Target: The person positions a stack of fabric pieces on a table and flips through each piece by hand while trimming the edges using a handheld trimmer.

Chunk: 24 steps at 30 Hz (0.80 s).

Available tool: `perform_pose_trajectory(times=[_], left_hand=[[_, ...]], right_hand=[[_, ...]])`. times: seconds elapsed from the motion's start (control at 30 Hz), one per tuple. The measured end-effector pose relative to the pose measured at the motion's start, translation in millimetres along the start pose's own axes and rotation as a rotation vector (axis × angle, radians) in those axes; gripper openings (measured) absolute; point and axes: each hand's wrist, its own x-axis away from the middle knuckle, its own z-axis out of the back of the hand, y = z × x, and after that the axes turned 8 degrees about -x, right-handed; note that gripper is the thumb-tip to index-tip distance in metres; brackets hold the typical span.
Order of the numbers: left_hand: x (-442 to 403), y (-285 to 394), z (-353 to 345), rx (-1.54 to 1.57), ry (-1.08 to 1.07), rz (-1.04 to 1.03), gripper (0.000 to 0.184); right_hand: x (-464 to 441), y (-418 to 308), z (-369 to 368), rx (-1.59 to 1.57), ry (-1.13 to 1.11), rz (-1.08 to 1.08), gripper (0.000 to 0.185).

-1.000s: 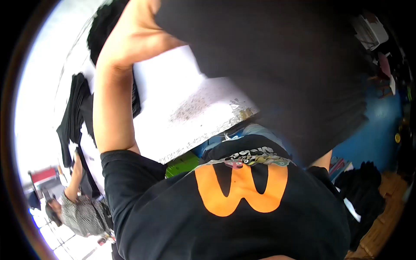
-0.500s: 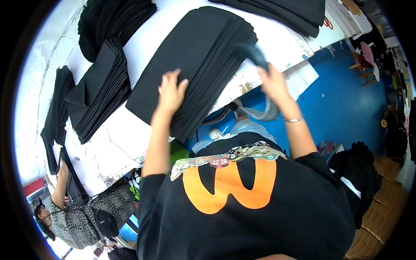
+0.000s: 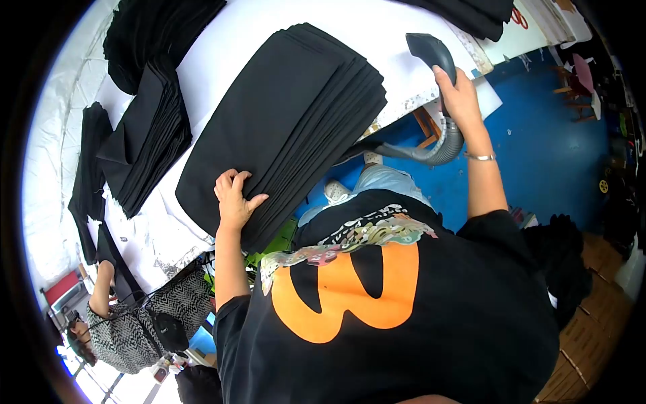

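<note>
A thick stack of black fabric pieces [image 3: 269, 121] lies slantwise on the white table, its layers fanned along the right side. My left hand [image 3: 235, 198] rests on the stack's near end, thumb spread apart from slightly bent fingers. Wrapped around the handle of a vacuum nozzle [image 3: 431, 48] is my right hand [image 3: 460, 97]. The nozzle's flat dark head points away over the table, apart from the stack. From its handle, a grey ribbed hose [image 3: 441, 148] curves below the table edge.
More black fabric piles [image 3: 151, 128] lie to the left and at the top right. Red-handled scissors [image 3: 519, 18] sit near the far right corner. A co-worker [image 3: 128, 337] handles black cloth at the lower left. Blue floor [image 3: 531, 135] extends right of the table [image 3: 377, 34].
My right hand has moved the vacuum nozzle up and right, away from the stack. My left hand has slid toward the stack's near end.
</note>
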Motion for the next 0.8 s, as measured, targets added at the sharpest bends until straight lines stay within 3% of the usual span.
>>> perform_pose_trajectory(times=[0.03, 0.13, 0.2, 0.3, 0.37, 0.43, 0.5, 0.53, 0.57, 0.67, 0.73, 0.8], left_hand=[[-3, 2, -1, -0.002, 0.002, 0.013, 0.062], [-19, 1, -5, 0.032, -0.073, 0.088, 0.054], [-38, 7, 2, 0.037, -0.154, 0.161, 0.044], [-77, 9, 23, -0.134, -0.373, 0.137, 0.041], [-113, 10, 22, -0.048, -0.028, 0.089, 0.037], [-163, 4, 6, -0.149, 0.241, 0.221, 0.047], [-214, -2, -10, -0.192, 0.244, 0.385, 0.079], [-228, -11, -33, -0.259, 0.154, 0.417, 0.091], [-240, 5, -22, -0.221, -0.065, 0.432, 0.095], [-227, 26, -14, -0.033, -0.035, 0.361, 0.081], [-191, 41, 1, 0.012, 0.079, 0.254, 0.069], [-147, 43, 27, -0.047, 0.311, 0.112, 0.066]], right_hand=[[1, -8, -1, -0.081, -0.026, 0.022, 0.046], [-1, -13, -31, -0.19, -0.354, -0.109, 0.047], [-19, -10, -46, 0.011, -0.524, -0.085, 0.048], [-48, -4, -34, -0.114, -0.203, -0.138, 0.045], [-51, 1, -13, -0.223, -0.093, -0.136, 0.043], [-38, -1, 5, -0.288, -0.105, -0.132, 0.04], [-23, -8, 6, -0.312, -0.138, -0.207, 0.038], [-16, -9, 4, -0.333, -0.171, -0.206, 0.037], [-9, -6, 1, -0.249, -0.175, -0.144, 0.036], [-2, 34, -5, -0.125, -0.136, -0.01, 0.036], [14, 7, -10, -0.18, -0.168, -0.176, 0.036], [5, 41, -16, -0.111, -0.052, -0.072, 0.038]])
